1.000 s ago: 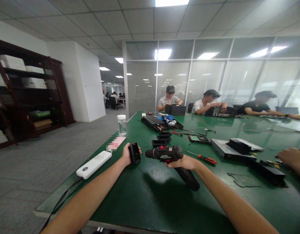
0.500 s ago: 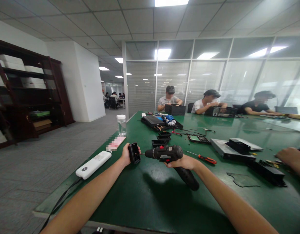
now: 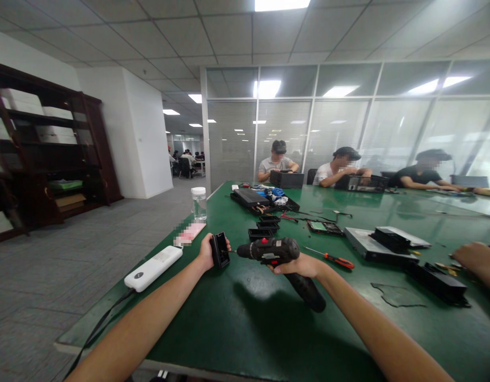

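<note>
Driver bit aimed at a small black part, both held over the green table.

Table [image 3: 237,329] fills the lower view; 3 people sit at its far end w/ black boxes, and a co-worker's hand [image 3: 478,260] rests at the far right edge. White power bank [image 3: 152,268] lies near the left edge, clear bottle [image 3: 198,203] beyond it. Black driver [image 3: 274,252] sits in the right hand [image 3: 298,264], fingers curled round the grip. Red screwdriver [image 3: 331,258] lies just beyond. Left hand [image 3: 207,253] pinches the part [image 3: 220,250] upright, bit tip at its side.
</note>
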### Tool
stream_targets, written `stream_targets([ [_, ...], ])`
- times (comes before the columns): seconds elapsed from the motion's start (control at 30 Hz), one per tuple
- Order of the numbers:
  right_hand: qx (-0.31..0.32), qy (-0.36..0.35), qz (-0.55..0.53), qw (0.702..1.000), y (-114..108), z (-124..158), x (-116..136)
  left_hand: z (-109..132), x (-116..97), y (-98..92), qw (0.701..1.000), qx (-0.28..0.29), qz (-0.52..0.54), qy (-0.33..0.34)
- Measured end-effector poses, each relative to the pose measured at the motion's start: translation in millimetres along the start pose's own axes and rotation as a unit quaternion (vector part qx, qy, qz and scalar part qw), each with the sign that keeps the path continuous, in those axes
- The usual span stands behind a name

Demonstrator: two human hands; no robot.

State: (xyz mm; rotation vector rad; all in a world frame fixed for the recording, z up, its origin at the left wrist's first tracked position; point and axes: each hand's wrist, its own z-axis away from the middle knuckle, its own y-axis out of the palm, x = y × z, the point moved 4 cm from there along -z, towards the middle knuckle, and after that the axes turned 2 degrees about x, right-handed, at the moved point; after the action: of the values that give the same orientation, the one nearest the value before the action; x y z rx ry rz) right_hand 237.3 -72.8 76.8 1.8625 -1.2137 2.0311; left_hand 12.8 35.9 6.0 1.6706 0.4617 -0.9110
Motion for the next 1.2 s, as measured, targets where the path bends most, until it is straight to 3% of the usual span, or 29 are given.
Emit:
stream_targets([
  [1.2, -0.001, 0.004, -0.004, 1.000, -0.6, 0.1, 1.4, 0.6, -0.1, 0.9, 1.000, -0.005, -0.002, 0.008],
])
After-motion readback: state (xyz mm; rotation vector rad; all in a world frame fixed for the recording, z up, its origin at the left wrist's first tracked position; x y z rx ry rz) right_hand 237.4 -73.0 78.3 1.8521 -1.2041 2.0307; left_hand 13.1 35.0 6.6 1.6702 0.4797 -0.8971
